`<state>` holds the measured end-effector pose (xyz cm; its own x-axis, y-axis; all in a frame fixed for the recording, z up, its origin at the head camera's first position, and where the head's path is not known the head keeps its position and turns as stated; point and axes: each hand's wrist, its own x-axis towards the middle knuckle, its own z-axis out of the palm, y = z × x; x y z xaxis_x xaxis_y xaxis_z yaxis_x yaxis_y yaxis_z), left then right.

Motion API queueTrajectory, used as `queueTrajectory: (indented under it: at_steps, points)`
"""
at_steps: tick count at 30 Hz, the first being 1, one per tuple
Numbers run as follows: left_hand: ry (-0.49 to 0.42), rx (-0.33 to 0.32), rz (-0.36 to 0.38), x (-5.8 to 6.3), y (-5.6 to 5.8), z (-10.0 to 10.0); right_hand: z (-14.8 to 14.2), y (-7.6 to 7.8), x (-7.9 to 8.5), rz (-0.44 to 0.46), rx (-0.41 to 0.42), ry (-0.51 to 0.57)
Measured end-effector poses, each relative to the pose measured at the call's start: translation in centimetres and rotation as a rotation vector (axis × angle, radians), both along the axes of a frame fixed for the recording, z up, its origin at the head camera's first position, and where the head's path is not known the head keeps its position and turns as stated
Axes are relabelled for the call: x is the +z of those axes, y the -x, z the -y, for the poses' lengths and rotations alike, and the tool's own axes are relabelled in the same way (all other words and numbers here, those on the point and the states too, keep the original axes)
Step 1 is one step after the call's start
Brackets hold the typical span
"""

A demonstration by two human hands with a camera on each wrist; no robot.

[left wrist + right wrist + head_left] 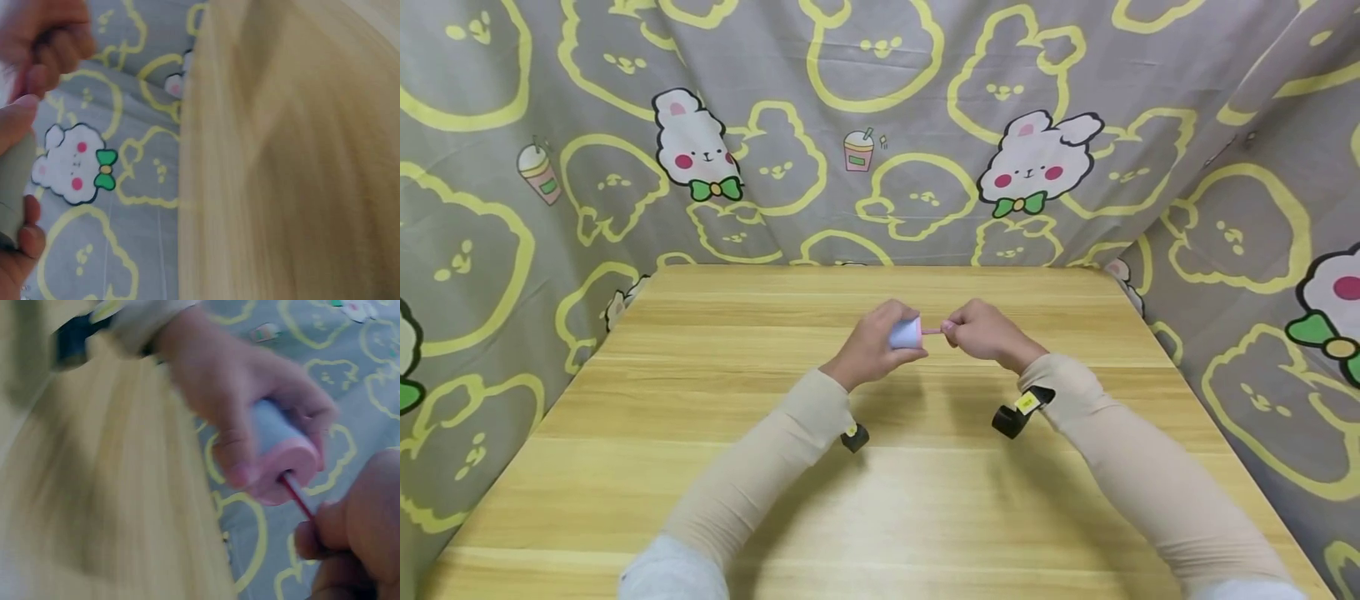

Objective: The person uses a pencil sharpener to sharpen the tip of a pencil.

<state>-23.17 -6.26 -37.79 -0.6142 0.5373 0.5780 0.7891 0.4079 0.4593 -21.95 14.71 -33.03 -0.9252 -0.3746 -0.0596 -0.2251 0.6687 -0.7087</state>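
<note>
Left hand clamped round the pink-ended cylinder, right hand pinching the thin stick at its hole! Inserting or withdrawing, hard to tell; next calls for straight alignment.

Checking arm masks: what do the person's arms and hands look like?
Left hand and right hand: bare, no gloves. Beige, close-fitting sleeves, slightly wrinkled, run to the wrists; pale grey fabric shows above them. Each wrist carries a black camera with a yellow label.
</note>
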Motion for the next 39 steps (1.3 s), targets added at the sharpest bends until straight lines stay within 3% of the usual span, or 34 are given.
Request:
queueTrajectory:
  at_steps: [2, 4, 6, 8, 11, 13, 18, 20, 22, 26, 29, 32, 35, 39]
  points:
    - [0.001, -0.009, -0.105, -0.2, -0.1, -0.1, -0.2, 0.0, 0.6, 0.084, -0.018, 0.001]
    - [0.005, -0.007, -0.157, -0.1, -0.2, -0.3, -0.4, 0.1, 0.9, 0.104, -0.022, -0.001]
    - [0.016, -0.003, -0.16, 0.2, -0.2, -0.3, -0.6, 0.1, 0.8, 0.056, -0.001, -0.01]
    - [0.027, 0.003, -0.097, 0.5, -0.1, -0.2, -0.8, 0.1, 0.4, -0.04, 0.025, -0.026]
    - [0.029, 0.011, 0.066, 1.1, 0.0, 0.0, -1.0, -0.1, -0.6, -0.248, 0.063, -0.028]
    - [0.022, 0.02, 0.173, 1.6, 0.1, 0.1, -1.2, -0.2, -1.5, -0.435, 0.083, -0.041]
    - [-0.004, 0.027, 0.316, 2.3, 0.3, 0.5, -1.7, 0.4, -4.0, -1.059, 0.136, -0.133]
    - [-0.016, 0.027, 0.355, 2.4, 0.4, 0.7, -1.7, 0.9, -4.7, -1.261, 0.142, -0.147]
    - [-0.024, 0.02, 0.394, 2.4, 0.4, 0.7, -1.6, 1.5, -5.3, -1.395, 0.141, -0.131]
    - [-0.036, -0.016, 0.473, 2.3, 0.5, 0.6, -1.2, 2.4, -6.3, -1.569, 0.118, -0.048]
    - [-0.046, -0.037, 0.527, 2.2, 0.4, 0.5, -0.9, 2.7, -6.7, -1.63, 0.114, 0.019]
    - [-0.038, -0.032, 0.529, 2.1, 0.4, 0.4, -0.7, 2.6, -6.8, -1.607, 0.134, 0.025]
    - [-0.002, -0.01, 0.448, 1.9, 0.4, 0.5, -0.6, 2.3, -6.6, -1.492, 0.143, -0.01]
    - [0.026, 0.01, 0.274, 1.6, 0.3, 0.6, -0.2, 1.4, -5.6, -1.222, 0.114, -0.038]
